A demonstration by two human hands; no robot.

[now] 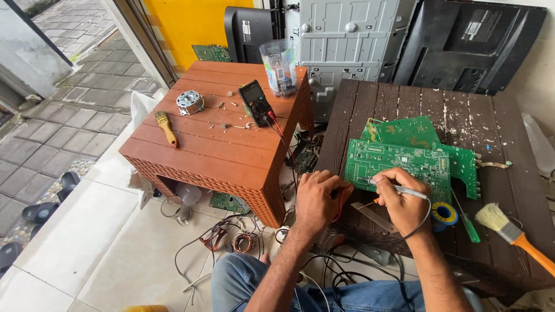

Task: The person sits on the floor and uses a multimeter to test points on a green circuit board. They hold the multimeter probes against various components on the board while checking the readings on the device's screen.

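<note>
A green circuit board (399, 163) lies on the dark wooden table (497, 127), with a second green board (410, 132) under it. My right hand (402, 199) grips a pen-like grey tool (404, 190) with a dark cord, its tip at the board's near edge. My left hand (318, 199) is closed on a red probe lead (341, 202) beside the same edge. The red and black leads run to a dark multimeter (255, 101) on the red-brown table (202, 150).
A roll of blue-yellow tape (444, 214), a green screwdriver (469, 226) and an orange-handled brush (514, 234) lie right of my hand. A small motor (190, 102), another brush (166, 128) and a plastic bottle (279, 66) sit on the red-brown table. Wires and a copper coil (243, 242) litter the floor.
</note>
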